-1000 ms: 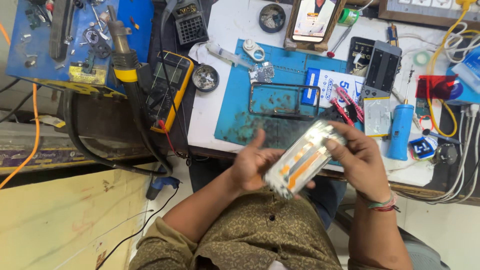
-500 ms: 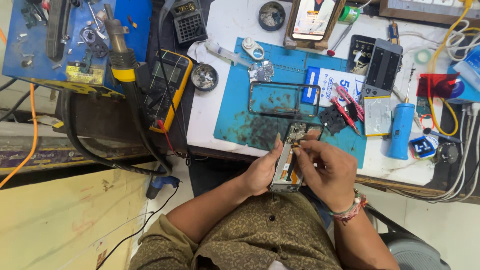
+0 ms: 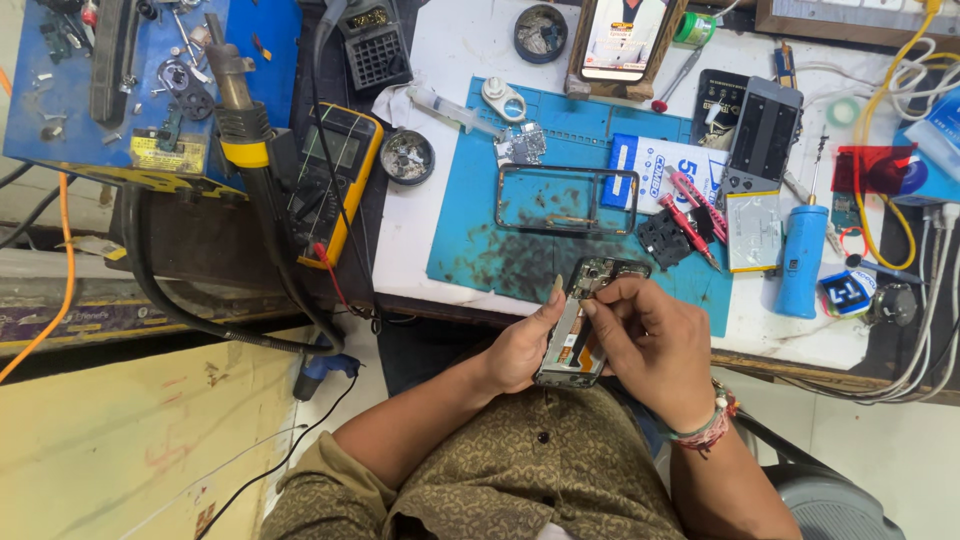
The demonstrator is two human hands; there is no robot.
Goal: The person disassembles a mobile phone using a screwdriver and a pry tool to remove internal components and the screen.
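I see my left hand wrapped around the lower left edge of the opened phone, fingers closed on it, thumb up along its side. The phone's long axis runs from near my chest up toward the blue mat, just past my fingertips. My right hand lies over the phone's right side, fingers curled, pinching at its top end; whether a tool sits in them, can't tell. Right-hand fingertips are nearer that top end.

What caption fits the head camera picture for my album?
Left hand and right hand hold an opened grey phone body over a blue work mat.
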